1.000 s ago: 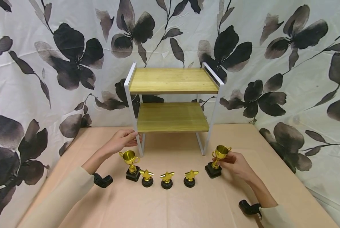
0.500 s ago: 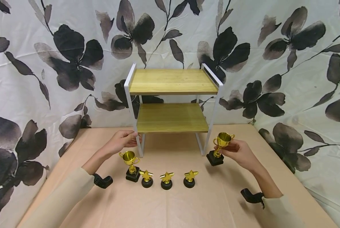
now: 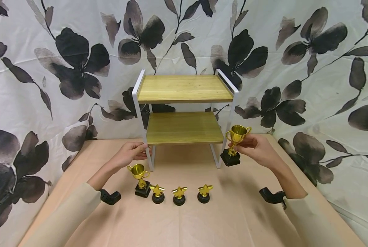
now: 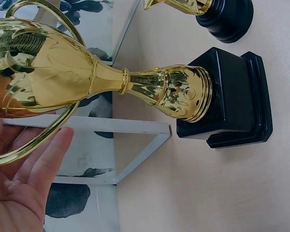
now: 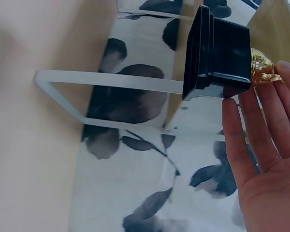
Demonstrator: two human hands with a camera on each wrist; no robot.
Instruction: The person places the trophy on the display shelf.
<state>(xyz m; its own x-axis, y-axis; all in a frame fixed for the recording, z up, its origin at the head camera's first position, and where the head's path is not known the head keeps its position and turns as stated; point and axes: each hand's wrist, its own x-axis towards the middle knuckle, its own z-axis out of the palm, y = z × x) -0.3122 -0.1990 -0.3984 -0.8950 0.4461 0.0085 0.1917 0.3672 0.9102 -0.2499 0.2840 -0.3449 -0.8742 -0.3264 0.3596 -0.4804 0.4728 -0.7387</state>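
My right hand (image 3: 258, 149) pinches a gold trophy cup (image 3: 237, 134) by its stem, thumb on one side and fingers on the other. Its black base (image 5: 217, 55) hangs above the table beside the shelf's right leg, slightly tilted. My left hand (image 3: 129, 153) holds the left front leg of a two-tier shelf (image 3: 185, 128) with wood boards and a white frame. Another trophy cup (image 3: 139, 171) stands just in front of that hand; it covers part of the hand in the left wrist view. Three small star trophies (image 3: 157, 193) on round black bases stand in a row nearby.
Both shelf boards bear nothing. The table (image 3: 184, 226) has a pale peach cover. Behind it hangs a white cloth (image 3: 184, 34) with dark flowers, which also runs along both sides. A black wrist device (image 3: 110, 197) sits on each forearm.
My right hand has lifted the trophy cup off the table and raised it toward the shelf's right side. The left hand stays at the shelf leg, and the other trophies stay put.
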